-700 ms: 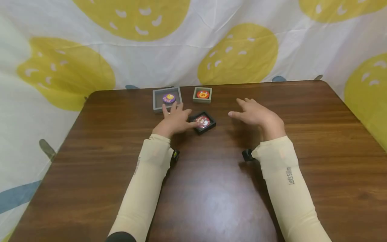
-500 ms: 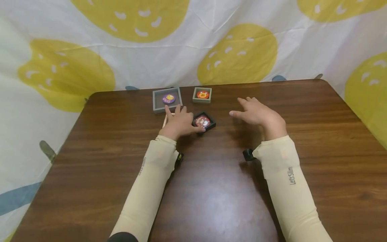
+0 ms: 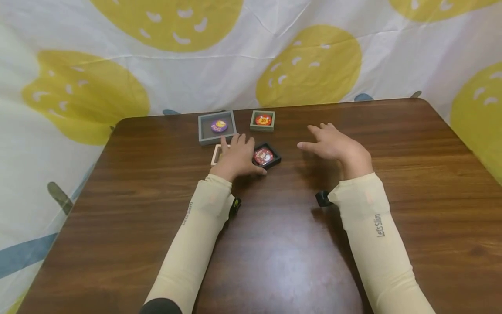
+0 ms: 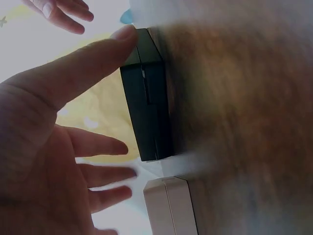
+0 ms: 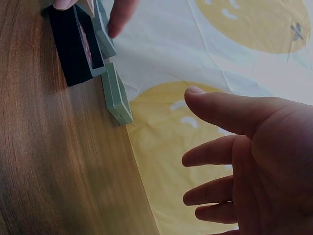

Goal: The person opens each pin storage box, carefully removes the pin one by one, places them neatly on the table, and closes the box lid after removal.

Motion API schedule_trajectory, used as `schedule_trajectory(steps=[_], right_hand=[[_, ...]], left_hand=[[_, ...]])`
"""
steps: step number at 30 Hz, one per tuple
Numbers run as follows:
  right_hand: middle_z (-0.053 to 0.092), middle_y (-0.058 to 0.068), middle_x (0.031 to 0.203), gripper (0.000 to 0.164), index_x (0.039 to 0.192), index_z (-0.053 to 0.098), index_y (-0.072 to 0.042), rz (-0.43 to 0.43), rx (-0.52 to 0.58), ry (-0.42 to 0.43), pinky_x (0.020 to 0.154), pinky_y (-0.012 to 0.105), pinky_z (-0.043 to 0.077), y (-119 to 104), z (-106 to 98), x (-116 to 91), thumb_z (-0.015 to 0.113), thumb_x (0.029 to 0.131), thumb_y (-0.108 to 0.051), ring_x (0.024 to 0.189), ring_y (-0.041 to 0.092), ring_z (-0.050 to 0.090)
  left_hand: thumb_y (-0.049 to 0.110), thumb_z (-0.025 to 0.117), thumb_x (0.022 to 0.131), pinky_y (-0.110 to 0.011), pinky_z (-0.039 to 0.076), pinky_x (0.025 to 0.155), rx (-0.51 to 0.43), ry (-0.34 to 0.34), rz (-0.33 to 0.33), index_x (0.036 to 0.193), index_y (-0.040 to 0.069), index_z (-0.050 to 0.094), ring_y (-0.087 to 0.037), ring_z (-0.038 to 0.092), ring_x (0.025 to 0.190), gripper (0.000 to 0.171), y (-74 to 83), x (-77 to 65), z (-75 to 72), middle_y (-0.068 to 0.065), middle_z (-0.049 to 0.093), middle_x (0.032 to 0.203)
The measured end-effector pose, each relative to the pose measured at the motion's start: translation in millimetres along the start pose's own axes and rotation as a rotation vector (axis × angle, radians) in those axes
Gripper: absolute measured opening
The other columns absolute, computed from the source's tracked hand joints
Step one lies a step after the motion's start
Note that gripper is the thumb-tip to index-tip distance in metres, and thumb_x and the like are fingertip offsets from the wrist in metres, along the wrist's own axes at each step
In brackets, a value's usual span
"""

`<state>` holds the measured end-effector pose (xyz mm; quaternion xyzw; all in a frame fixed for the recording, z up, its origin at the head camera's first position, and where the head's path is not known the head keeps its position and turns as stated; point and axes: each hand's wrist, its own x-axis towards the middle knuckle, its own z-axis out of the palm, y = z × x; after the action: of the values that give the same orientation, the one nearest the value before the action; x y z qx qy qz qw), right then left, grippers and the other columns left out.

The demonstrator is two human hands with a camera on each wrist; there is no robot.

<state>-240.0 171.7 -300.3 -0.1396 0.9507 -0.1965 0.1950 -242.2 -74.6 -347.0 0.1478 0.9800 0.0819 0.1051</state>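
My left hand [image 3: 237, 158] is over the table with fingers spread, beside a small black square box [image 3: 270, 164] that holds a red round chip [image 3: 263, 155]. In the left wrist view its thumb overlaps the top of the black box; I cannot tell whether they touch. A cream-framed box [image 3: 215, 155] is partly hidden under that hand. My right hand [image 3: 333, 146] holds nothing, raised at the right of the boxes with its fingers loosely extended.
Behind the left hand stands a larger grey box [image 3: 205, 131] with a purple chip [image 3: 219, 126]. To its right is a small green box [image 3: 262, 129] with a red-and-yellow chip [image 3: 263, 120]. A patterned curtain [image 3: 219, 83] hangs along the table's [image 3: 282, 244] far edge.
My left hand has shifted to the right and slightly nearer me, uncovering part of the cream box. The right hand has hardly moved. The boxes keep their places.
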Motion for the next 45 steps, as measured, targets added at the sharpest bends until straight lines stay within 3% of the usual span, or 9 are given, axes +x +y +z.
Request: schedule_trajectory(steps=[6, 11, 17, 23, 33, 41, 45], right_hand=[[0.007, 0.034, 0.154, 0.079, 0.149, 0.015, 0.000, -0.001, -0.005, 0.006, 0.114, 0.065, 0.007, 0, 1, 0, 0.043, 0.096, -0.052, 0.143, 0.050, -0.005], [0.007, 0.034, 0.154, 0.076, 0.149, 0.015, 0.001, -0.001, -0.022, 0.008, 0.114, 0.065, 0.006, 2, 3, 1, 0.043, 0.097, -0.047, 0.143, 0.050, -0.004], [0.008, 0.033, 0.154, 0.076, 0.149, 0.016, 0.002, -0.003, -0.029, 0.019, 0.115, 0.064, 0.007, 1, 2, 2, 0.043, 0.097, -0.047, 0.143, 0.050, -0.004], [0.010, 0.032, 0.154, 0.075, 0.149, 0.018, 0.000, -0.009, -0.013, 0.015, 0.114, 0.065, 0.008, 0, 4, 3, 0.040, 0.097, -0.051, 0.143, 0.051, -0.001], [0.034, 0.021, 0.151, 0.073, 0.149, 0.024, -0.009, -0.054, -0.024, 0.132, 0.112, 0.059, 0.025, -4, 3, 4, 0.033, 0.096, -0.057, 0.139, 0.041, 0.030], [0.042, 0.019, 0.147, 0.064, 0.148, 0.028, -0.011, -0.102, 0.000, 0.100, 0.110, 0.058, 0.031, -13, 10, 7, 0.036, 0.098, -0.051, 0.136, 0.037, 0.038], [0.048, 0.017, 0.143, 0.052, 0.146, 0.035, -0.013, -0.176, -0.018, 0.114, 0.108, 0.056, 0.034, -17, 12, 8, 0.039, 0.101, -0.039, 0.132, 0.035, 0.043]], left_hand=[[0.040, 0.074, 0.077, -0.055, 0.030, 0.110, -0.019, 0.031, 0.058, 0.138, 0.001, 0.040, -0.036, 0.049, 0.124, 0.080, 0.9, 1.6, -1.5, -0.019, 0.053, 0.134], [0.036, 0.075, 0.075, -0.048, 0.047, 0.095, -0.086, 0.068, 0.068, 0.133, 0.001, 0.045, -0.033, 0.057, 0.109, 0.074, 0.7, 0.5, -2.7, -0.018, 0.058, 0.122], [0.041, 0.074, 0.077, -0.048, 0.042, 0.104, -0.151, 0.057, 0.060, 0.145, 0.005, 0.032, -0.032, 0.049, 0.126, 0.087, 2.7, -0.6, -7.7, -0.017, 0.050, 0.141], [0.037, 0.076, 0.077, -0.048, 0.042, 0.104, -0.183, 0.071, 0.094, 0.146, 0.010, 0.033, -0.030, 0.050, 0.125, 0.086, 4.0, -3.3, -9.2, -0.015, 0.050, 0.140], [0.031, 0.078, 0.076, -0.045, 0.040, 0.107, -0.257, 0.140, 0.276, 0.147, 0.014, 0.033, -0.029, 0.048, 0.128, 0.086, 10.7, -5.3, -12.6, -0.013, 0.048, 0.142], [0.032, 0.077, 0.077, -0.045, 0.041, 0.106, -0.255, 0.129, 0.366, 0.147, 0.017, 0.033, -0.026, 0.047, 0.129, 0.084, 14.8, -9.8, -14.7, -0.010, 0.047, 0.144], [0.034, 0.076, 0.078, -0.046, 0.042, 0.106, -0.242, 0.123, 0.407, 0.148, 0.019, 0.031, -0.025, 0.046, 0.130, 0.084, 16.8, -10.1, -15.4, -0.009, 0.046, 0.144]])
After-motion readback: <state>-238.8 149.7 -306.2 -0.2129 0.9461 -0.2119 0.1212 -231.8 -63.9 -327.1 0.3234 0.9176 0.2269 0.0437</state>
